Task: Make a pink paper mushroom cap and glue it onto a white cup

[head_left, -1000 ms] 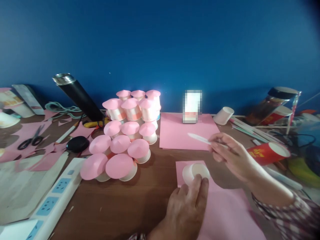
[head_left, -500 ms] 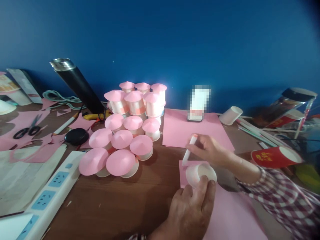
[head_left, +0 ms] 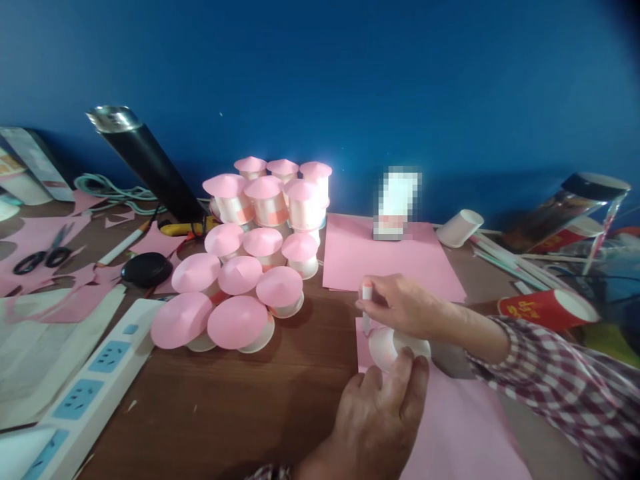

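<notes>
My left hand [head_left: 373, 413] presses its fingers onto a white paper cup [head_left: 383, 348], which stands on a sheet of pink paper [head_left: 460, 427]. In my right hand [head_left: 403, 305] is a white marker [head_left: 367, 293] with an orange end, held nearly upright. Its lower end comes down at the cup's left side, near the pink sheet's corner; the exact contact is hard to see. The right forearm crosses behind the cup. To the left stand several paper cups topped with pink paper cones [head_left: 239, 321], some of them stacked.
A phone [head_left: 397, 200] leans on the wall above more pink paper [head_left: 345, 257]. Right: a lying white cup [head_left: 460, 228] and a red cup [head_left: 547, 310]. Left: a power strip [head_left: 95, 387], scissors [head_left: 43, 260], a black mouse-like object [head_left: 147, 270], paper scraps and a black flask [head_left: 150, 167].
My right hand has shifted left with the marker, which has tipped more upright. My left hand stays on the cup. The whole view has shifted slightly.
</notes>
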Demonstrator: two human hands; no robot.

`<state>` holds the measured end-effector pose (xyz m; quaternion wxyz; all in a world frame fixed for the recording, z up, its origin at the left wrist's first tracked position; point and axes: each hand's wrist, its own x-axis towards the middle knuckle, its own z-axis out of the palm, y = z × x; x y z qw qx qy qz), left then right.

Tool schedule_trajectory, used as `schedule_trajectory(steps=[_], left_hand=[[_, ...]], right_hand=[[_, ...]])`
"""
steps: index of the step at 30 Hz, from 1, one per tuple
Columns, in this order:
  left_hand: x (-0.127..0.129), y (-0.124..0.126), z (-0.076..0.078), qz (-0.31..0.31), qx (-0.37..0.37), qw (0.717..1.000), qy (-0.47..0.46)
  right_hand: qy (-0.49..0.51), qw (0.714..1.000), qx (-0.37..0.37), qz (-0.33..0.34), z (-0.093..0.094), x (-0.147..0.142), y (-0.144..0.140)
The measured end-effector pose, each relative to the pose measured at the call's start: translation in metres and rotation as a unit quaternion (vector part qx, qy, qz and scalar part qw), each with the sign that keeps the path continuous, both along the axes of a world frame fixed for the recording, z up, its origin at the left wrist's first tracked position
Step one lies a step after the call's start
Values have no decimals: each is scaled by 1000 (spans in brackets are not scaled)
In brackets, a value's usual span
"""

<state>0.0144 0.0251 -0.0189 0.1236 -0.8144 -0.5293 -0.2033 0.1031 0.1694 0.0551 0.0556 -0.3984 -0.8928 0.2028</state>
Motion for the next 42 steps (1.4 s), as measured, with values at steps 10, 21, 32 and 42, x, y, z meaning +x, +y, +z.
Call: schedule_trajectory(steps=[10, 21, 32, 42], left_hand=[[-2, 0, 6, 7, 7, 999, 37], [-1, -1, 10, 9, -12, 999, 35], [-1, 1, 10, 1, -30, 999, 36], [-2, 1, 11, -4, -19, 999, 28]], right_hand=[[-58, 994, 16, 92, 8, -11, -5], [-88, 986, -1, 139, 13, -17, -15], [-93, 985, -13, 144, 8, -17, -14], [-97, 983, -29, 153, 9, -20, -12]])
